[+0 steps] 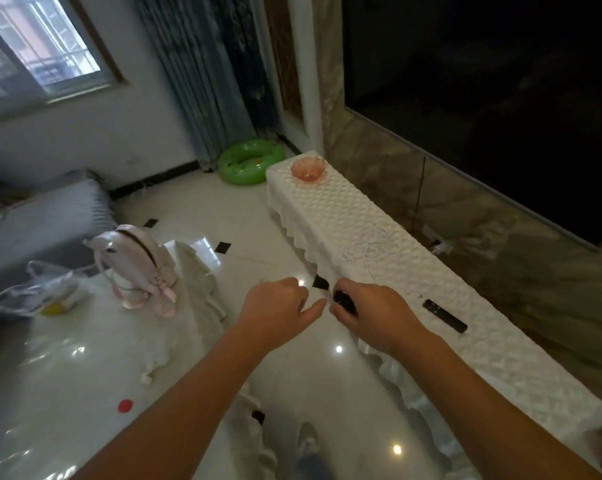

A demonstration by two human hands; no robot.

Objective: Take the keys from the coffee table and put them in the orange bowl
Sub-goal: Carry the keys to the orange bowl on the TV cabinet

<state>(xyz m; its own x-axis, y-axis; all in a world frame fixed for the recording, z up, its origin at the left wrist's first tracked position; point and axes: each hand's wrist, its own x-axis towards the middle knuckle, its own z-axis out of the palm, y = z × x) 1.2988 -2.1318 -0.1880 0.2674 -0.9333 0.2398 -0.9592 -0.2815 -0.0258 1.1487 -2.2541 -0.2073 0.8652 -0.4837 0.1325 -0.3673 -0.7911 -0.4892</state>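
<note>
At frame centre, the right hand [368,313] is clenching its grip around the dark keys [343,301]; the left hand [278,310] is curling half-closed, fingertip touching the key ring. The orange bowl [308,170] is sitting well apart, upper centre, on the white desk [413,271].

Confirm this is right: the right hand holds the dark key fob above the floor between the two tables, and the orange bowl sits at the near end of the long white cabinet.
Not quite. The head view shows the orange bowl at the far end of the long white cabinet, near the green swim ring. The rest holds: the right hand grips the dark key fob above the floor.
</note>
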